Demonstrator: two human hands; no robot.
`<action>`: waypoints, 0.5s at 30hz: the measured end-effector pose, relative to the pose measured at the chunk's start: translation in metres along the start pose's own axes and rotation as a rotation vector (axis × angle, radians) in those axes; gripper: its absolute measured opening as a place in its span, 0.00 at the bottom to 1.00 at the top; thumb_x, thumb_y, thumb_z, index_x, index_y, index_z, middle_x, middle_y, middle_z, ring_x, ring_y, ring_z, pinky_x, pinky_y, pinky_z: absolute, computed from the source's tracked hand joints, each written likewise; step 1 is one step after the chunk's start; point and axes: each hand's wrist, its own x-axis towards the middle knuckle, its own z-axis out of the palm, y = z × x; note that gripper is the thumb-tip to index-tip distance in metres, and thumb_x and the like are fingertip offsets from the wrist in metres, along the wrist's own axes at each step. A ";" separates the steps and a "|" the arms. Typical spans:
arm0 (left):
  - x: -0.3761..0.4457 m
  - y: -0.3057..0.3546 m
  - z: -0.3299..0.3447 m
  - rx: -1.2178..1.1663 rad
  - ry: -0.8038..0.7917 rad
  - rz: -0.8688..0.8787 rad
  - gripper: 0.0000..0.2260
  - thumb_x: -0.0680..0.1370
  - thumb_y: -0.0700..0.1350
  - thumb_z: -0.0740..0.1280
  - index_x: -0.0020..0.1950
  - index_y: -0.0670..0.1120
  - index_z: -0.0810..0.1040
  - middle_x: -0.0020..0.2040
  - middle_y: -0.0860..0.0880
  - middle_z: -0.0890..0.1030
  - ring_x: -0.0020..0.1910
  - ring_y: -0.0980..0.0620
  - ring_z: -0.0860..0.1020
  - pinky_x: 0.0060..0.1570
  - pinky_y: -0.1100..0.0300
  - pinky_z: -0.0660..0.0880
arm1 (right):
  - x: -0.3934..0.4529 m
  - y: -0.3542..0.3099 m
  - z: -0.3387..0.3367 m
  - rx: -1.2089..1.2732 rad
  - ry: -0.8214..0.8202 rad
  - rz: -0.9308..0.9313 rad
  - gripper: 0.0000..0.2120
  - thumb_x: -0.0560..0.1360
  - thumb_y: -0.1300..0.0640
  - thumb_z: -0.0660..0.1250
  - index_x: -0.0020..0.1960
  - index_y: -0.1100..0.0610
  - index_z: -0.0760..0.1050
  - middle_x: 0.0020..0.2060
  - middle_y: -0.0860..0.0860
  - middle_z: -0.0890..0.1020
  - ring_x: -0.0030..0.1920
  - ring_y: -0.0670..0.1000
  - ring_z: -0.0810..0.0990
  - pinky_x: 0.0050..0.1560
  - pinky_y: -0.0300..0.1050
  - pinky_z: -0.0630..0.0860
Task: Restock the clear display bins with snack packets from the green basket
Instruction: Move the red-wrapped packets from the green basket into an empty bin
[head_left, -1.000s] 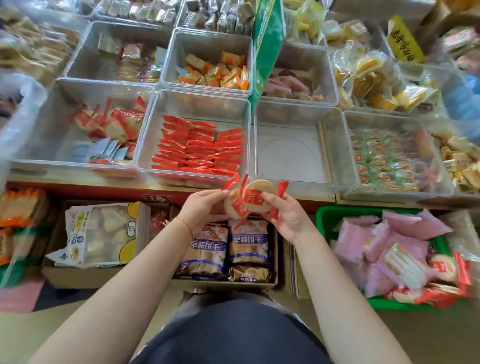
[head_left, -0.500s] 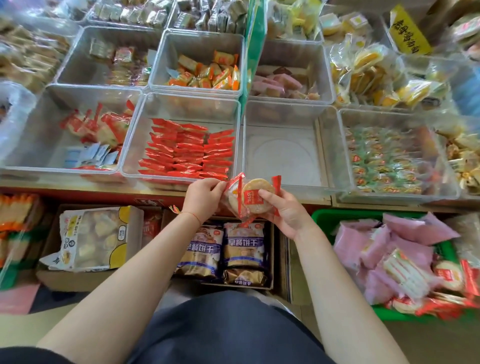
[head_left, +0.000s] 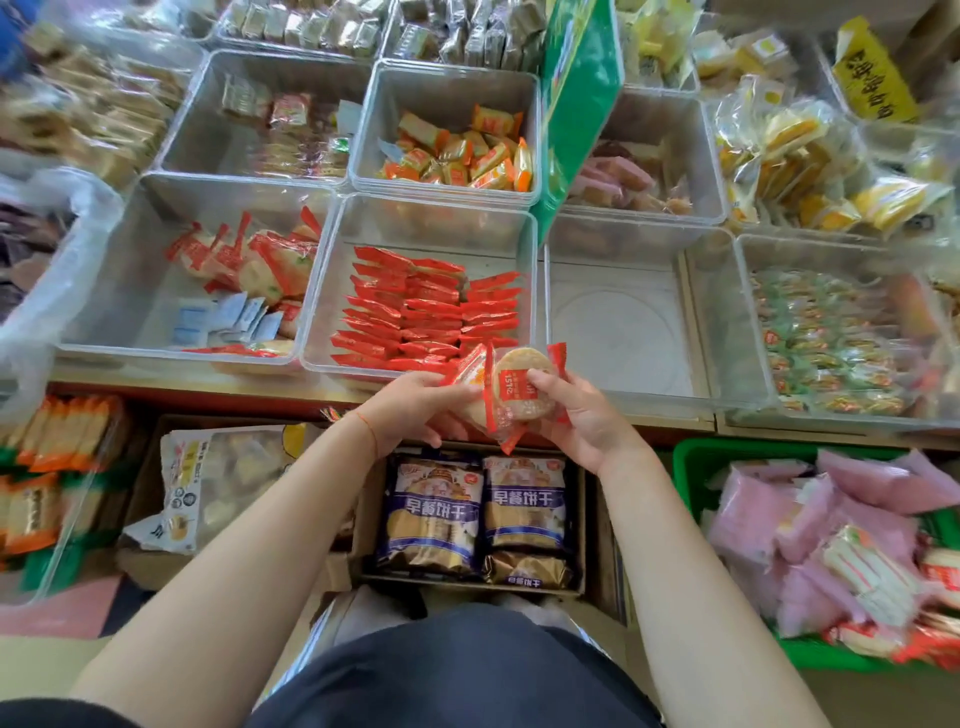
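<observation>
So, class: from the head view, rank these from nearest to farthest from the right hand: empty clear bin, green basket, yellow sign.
1. Empty clear bin, just beyond the right hand.
2. Green basket, lower right.
3. Yellow sign, top right.

This is looking like a snack shop, at a bulk-sweets display counter. Rows of clear display bins (head_left: 332, 280) are sitting edge to edge on a wooden shelf (head_left: 208, 382), each holding its own kind of individually wrapped snack: red packets (head_left: 415, 312) lying in neat rows, orange-wrapped pieces (head_left: 462, 150), yellow cakes (head_left: 789, 156). A yellow sign (head_left: 872, 78) with printed characters is standing at the back right. Below the shelf, cardboard cartons (head_left: 592, 519) of bagged biscuits (head_left: 431, 514) are waiting as stock, and a green basket (head_left: 691, 467) is brimming with pink packets (head_left: 810, 525).
</observation>
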 end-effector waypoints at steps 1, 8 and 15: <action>-0.001 0.000 -0.012 0.001 -0.024 0.002 0.11 0.77 0.49 0.70 0.53 0.42 0.80 0.45 0.42 0.85 0.35 0.50 0.81 0.27 0.64 0.73 | 0.006 0.002 0.011 0.014 0.030 -0.008 0.22 0.75 0.57 0.71 0.68 0.61 0.73 0.60 0.59 0.82 0.60 0.58 0.81 0.63 0.56 0.76; 0.017 0.011 -0.104 -0.179 0.374 0.217 0.05 0.75 0.38 0.71 0.49 0.39 0.77 0.38 0.40 0.82 0.29 0.50 0.81 0.30 0.59 0.80 | 0.043 -0.004 0.072 0.079 0.411 -0.204 0.10 0.78 0.54 0.68 0.59 0.51 0.76 0.51 0.53 0.84 0.49 0.53 0.82 0.45 0.47 0.75; 0.068 0.025 -0.172 0.554 0.691 0.612 0.07 0.76 0.41 0.70 0.46 0.47 0.72 0.40 0.47 0.77 0.38 0.45 0.73 0.37 0.56 0.65 | 0.088 -0.013 0.107 -0.406 0.599 -0.281 0.04 0.77 0.52 0.69 0.52 0.47 0.79 0.49 0.47 0.85 0.51 0.48 0.83 0.53 0.47 0.78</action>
